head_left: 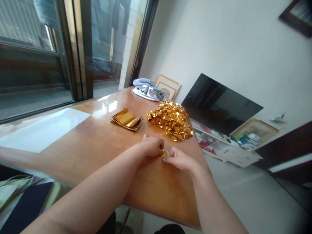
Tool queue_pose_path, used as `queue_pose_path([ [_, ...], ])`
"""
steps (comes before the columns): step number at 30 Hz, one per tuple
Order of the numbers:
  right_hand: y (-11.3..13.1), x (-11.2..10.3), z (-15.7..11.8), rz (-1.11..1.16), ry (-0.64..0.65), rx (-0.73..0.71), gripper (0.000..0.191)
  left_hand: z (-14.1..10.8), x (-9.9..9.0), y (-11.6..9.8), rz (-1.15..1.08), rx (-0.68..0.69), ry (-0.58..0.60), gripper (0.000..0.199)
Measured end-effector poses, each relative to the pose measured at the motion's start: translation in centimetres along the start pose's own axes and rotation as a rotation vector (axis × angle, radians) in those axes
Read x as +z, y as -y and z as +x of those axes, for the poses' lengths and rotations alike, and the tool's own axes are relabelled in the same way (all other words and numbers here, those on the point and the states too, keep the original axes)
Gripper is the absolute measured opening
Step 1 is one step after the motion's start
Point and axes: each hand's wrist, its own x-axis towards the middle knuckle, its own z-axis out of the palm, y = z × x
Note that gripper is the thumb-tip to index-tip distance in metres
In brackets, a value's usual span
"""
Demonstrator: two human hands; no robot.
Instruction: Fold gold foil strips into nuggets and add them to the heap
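Note:
My left hand (154,146) and my right hand (178,158) are close together over the wooden table (161,191). Both are closed on a small piece of gold foil (165,153), which shows between them with a pale edge. Beyond my left hand lies a loose stack of flat gold sheets (126,119) with curled edges. A large heap of folded gold foil pieces (172,121) sits beyond both hands, near the table's right edge. My fingers hide much of the small piece.
A white sheet (46,130) lies at the table's left side. Folded cloth (148,89) rests at the far end, before a leaning frame (168,85). A television (219,104) and a white cabinet (226,148) stand beyond the table's right edge.

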Motion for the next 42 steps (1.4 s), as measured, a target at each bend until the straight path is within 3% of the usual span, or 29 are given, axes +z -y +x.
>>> queue_pose_path([
  [4, -0.8, 0.1, -0.2, 0.099, 0.037, 0.032, 0.024, 0.0, 0.0, -0.1, -0.007, -0.004, -0.013, 0.023],
  [12, -1.5, 2.0, 0.7, 0.082, -0.172, 0.067, 0.029, 0.2, 0.6, 0.2, 0.008, 0.006, -0.060, 0.023],
  [24, -2.1, 3.6, 1.0, 0.129, -0.293, -0.056, 0.015, 0.2, 0.7, 0.0, 0.020, -0.030, -0.063, 0.023],
  [33, -0.5, 2.8, -0.5, -0.117, -0.446, -0.201, 0.007, 0.3, 0.5, 0.1, 0.046, -0.006, -0.044, 0.022],
  [42, 0.0, 3.1, -1.0, -0.163, -0.410, -0.266, 0.010, 0.0, 0.3, 0.0, 0.056, -0.005, -0.038, 0.017],
])
